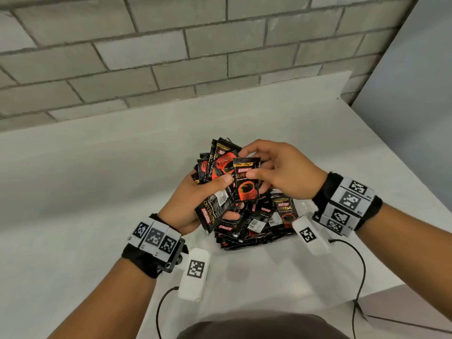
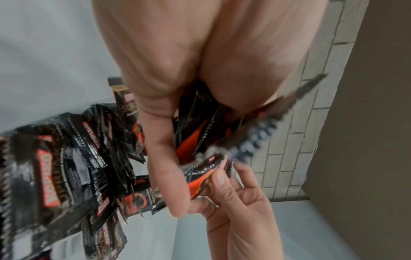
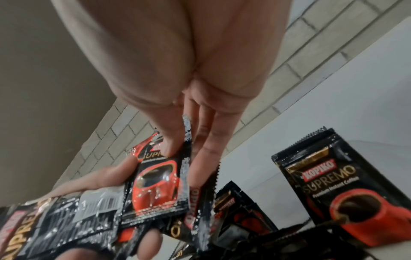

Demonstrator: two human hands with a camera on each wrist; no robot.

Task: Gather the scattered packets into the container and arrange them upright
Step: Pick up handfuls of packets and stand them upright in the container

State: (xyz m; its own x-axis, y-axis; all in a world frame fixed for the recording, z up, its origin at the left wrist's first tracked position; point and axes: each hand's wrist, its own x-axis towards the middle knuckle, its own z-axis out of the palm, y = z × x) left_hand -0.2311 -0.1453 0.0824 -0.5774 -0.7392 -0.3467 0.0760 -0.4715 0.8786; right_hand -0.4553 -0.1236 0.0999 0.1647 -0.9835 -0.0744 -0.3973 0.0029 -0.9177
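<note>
Both hands hover over a heap of black and red coffee packets (image 1: pixel 259 223) on a white table (image 1: pixel 97 179). My left hand (image 1: pixel 215 189) grips a fanned bundle of packets (image 1: pixel 216 207), thumb on top; the bundle (image 2: pixel 200 140) looks blurred in the left wrist view. My right hand (image 1: pixel 259 167) pinches one packet with a red cup (image 1: pixel 247 189) at the front of that bundle, its thumb on the printed face (image 3: pixel 157 183). The heap seems to lie inside a clear container whose wall (image 1: pixel 303 206) barely shows. One packet (image 3: pixel 333 190) stands upright there.
A grey block wall (image 1: pixel 171 57) runs behind the table. The table's right edge (image 1: pixel 391 152) slants away past the right wrist. Black cables (image 1: pixel 362 272) hang from both wrist units near the table's front edge.
</note>
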